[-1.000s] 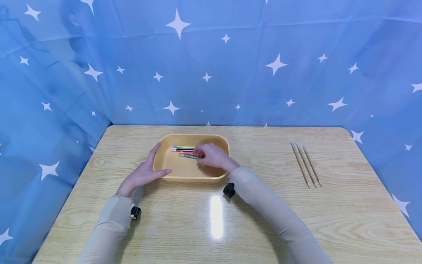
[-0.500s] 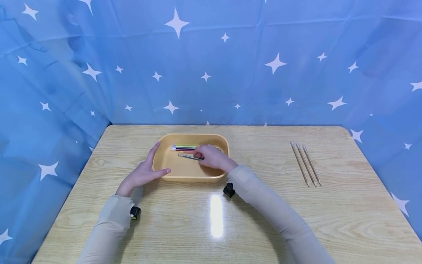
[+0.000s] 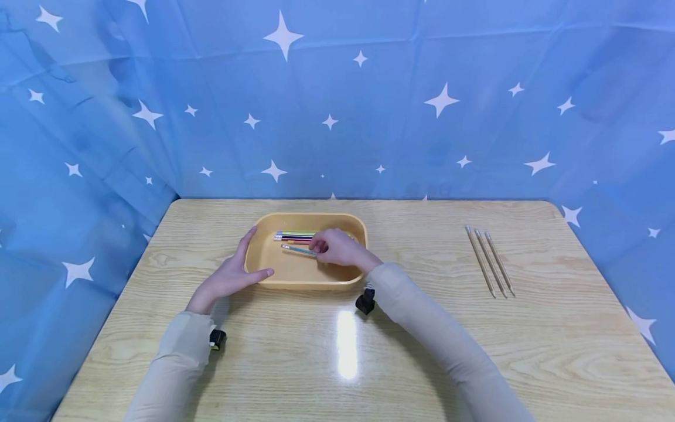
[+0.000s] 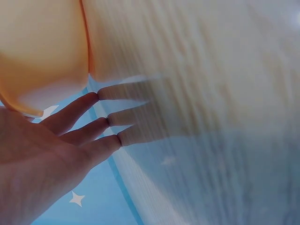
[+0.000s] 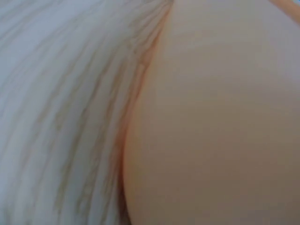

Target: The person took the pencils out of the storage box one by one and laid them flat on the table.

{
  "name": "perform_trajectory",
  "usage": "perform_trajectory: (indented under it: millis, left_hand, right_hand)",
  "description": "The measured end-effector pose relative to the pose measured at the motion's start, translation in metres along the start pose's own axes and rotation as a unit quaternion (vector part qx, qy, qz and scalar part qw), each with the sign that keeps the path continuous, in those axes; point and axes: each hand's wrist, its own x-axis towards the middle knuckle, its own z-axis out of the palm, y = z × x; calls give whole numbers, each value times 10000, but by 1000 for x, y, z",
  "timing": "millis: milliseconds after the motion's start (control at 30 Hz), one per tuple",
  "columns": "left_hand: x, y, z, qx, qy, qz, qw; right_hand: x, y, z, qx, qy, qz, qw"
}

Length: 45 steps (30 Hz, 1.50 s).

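Observation:
A shallow, pale orange tray [image 3: 292,274] sits toward the back of the table. My left hand [image 3: 229,275] rests at its left end, fingers straight along the outside and thumb across the front rim. In the left wrist view that hand's fingertips [image 4: 96,96] reach the table beside the tray's wall [image 4: 51,61]. Inside the tray, my right hand [image 3: 337,249] pinches a bluish pencil [image 3: 297,249], its left end sticking out from the fingers. Just behind it lie several coloured pencils [image 3: 291,235], partly hidden by that hand. The right wrist view shows only the tray's wall [image 5: 211,117] and tabletop.
Three plain wooden pencils [image 3: 490,262] lie side by side on the right part of the wood-grain table [image 3: 422,246]. A blue cloth [image 3: 369,140] with white stars hangs behind and to the left. A bright light reflection [image 3: 347,346] shows near the front.
The pencil in my right hand has shifted slightly to the left, and its visible colour has turned from dark to light blue. The left hand and tray have stayed in place.

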Motion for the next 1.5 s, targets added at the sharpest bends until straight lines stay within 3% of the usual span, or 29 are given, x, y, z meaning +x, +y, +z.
perform_trajectory:
  millis: [467, 900, 1167, 1500]
  left_hand:
    - [6, 3, 0, 255, -33, -45, 9997]
    - [3, 1, 0, 183, -17, -93, 9998]
    - [0, 3, 0, 106, 0, -49, 9999]
    - [0, 3, 0, 140, -7, -35, 9999]
  right_hand:
    - [-4, 3, -7, 1055, 459, 84, 9933]
    - [-15, -2, -13, 1543, 971, -157, 9831]
    - [-26, -10, -21, 1684, 1027, -260, 9800]
    - [-33, -2, -21, 1948, 1264, -72, 9726]
